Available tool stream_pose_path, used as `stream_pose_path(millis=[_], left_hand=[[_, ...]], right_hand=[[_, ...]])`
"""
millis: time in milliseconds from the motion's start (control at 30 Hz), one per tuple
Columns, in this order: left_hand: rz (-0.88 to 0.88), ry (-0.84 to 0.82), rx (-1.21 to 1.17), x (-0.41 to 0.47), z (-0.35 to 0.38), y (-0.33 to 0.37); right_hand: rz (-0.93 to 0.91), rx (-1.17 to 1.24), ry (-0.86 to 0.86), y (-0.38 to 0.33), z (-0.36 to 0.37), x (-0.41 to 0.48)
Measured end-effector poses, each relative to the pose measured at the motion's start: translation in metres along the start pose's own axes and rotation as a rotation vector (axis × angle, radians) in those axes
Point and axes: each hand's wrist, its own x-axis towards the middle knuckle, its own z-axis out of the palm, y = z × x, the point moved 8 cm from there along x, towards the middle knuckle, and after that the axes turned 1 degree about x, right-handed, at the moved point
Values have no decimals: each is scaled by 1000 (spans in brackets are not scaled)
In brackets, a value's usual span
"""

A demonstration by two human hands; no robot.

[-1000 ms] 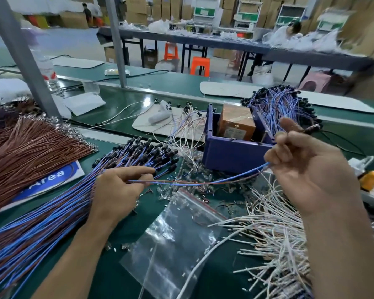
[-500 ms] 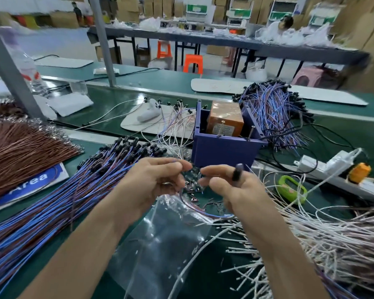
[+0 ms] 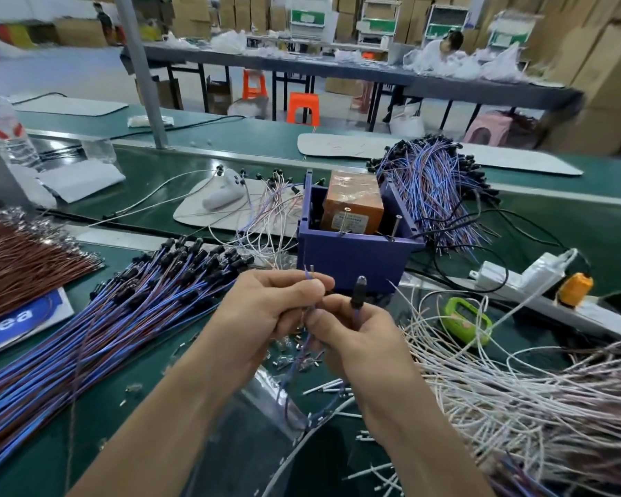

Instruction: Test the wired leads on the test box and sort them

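Both hands had drawn together since the earlier frame, knuckles almost touching; the left hand (image 3: 266, 317) pinched the bare ends of one blue-and-red lead (image 3: 282, 389); the right hand (image 3: 359, 338) curled round its black plug (image 3: 357, 293); the loop hung beneath them; just beyond stood the blue test box (image 3: 352, 260); farther back lay a bundle of leads (image 3: 434, 188).

Left grip (image 3: 269, 313) and right grip (image 3: 355, 338) meet centrally, nearly touching (both curled, apparently pinching).

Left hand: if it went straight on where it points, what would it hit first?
Likely the front wall of the blue test box, just beyond the left hand, though depth is unclear.
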Motion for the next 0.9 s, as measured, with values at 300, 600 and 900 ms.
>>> stream_pose_path(millis=[300,600,900], left_hand=[[-15,282,-205,7,-45,-7],[-20,0,62,-3,5,-19],[-3,352,-9,0,-13,-10]], right_hand=[[84,28,117,5,-16,-5],[3,164,157,1,-20,-3],[-17,232,439,3,-49,0]])
